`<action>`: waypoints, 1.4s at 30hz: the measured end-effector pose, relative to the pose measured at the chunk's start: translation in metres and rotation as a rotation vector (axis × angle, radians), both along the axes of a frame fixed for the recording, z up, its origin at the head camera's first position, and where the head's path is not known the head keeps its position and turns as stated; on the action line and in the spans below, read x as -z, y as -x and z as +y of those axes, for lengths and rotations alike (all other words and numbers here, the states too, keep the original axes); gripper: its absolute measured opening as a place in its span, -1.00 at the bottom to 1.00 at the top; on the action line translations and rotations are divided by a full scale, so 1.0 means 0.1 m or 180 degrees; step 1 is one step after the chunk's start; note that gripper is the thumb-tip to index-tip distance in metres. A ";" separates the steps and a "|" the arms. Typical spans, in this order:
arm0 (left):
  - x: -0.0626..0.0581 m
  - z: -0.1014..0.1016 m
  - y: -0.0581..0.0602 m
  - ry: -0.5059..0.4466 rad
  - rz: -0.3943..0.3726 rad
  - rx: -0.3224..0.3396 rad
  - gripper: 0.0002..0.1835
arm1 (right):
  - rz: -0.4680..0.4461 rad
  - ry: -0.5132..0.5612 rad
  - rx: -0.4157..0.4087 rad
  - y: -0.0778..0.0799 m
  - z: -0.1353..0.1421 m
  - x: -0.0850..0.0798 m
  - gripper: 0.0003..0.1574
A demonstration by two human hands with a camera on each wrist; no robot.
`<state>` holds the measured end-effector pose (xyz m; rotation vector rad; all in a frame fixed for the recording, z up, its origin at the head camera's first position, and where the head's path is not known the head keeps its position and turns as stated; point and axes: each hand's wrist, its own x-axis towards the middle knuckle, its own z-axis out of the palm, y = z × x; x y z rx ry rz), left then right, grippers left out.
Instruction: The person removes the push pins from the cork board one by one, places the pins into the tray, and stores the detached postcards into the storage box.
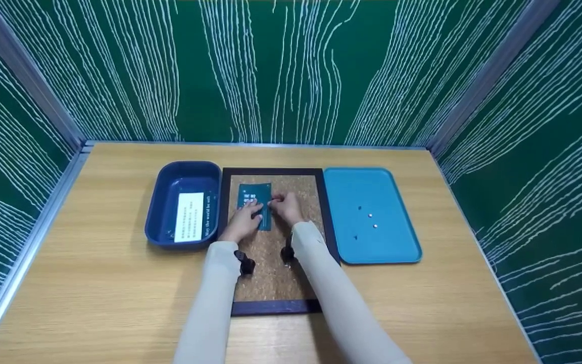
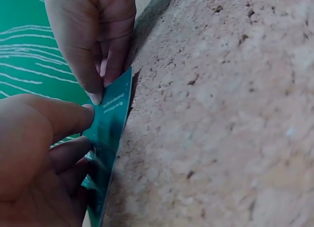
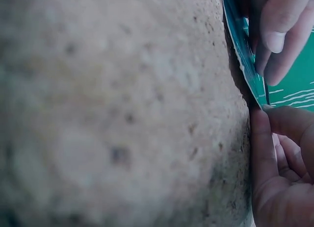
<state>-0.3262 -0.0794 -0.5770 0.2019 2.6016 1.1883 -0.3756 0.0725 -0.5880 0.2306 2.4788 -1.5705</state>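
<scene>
A dark green card [image 1: 265,221] with white print lies on the upper left of a dark-framed cork board [image 1: 271,273]. My left hand [image 1: 245,221] rests on it, its fingertips pressing the printed face. At the card's right edge, my right hand [image 1: 286,206] pinches the rim between thumb and forefinger. In the right wrist view, that thumb and forefinger meet at the card's corner, and a narrow gap shows between card [image 3: 241,50] and cork. The left wrist view has the card [image 2: 112,121] slightly raised off the cork along one side.
Left of the board stands a blue bin [image 1: 162,202] holding a printed card [image 1: 188,217]. To the right lies a turquoise tray [image 1: 392,237] with several tiny white and dark pieces. Green, white-lined walls enclose the wooden table [image 1: 104,263].
</scene>
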 end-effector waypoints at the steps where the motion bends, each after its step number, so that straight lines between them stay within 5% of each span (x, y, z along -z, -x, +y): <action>1: -0.01 0.00 -0.01 -0.0003 -0.0011 -0.0003 -0.52 | -0.0008 -0.0004 -0.0002 0.00 0.00 0.00 -0.75; 18: -0.37 -0.22 -0.06 -0.0184 0.0551 0.0043 -0.42 | 0.0028 0.0172 0.0058 -0.02 0.00 0.00 -0.75; 28: -0.63 -0.66 -0.16 -0.0324 0.0645 -0.0260 -0.41 | 0.0015 0.0041 0.0090 -0.06 -0.04 -0.02 -0.70; 42: -0.73 -1.31 -0.30 -0.0412 0.0907 -0.0679 -0.43 | -0.0013 -0.0064 0.0066 -0.08 -0.03 -0.03 -0.64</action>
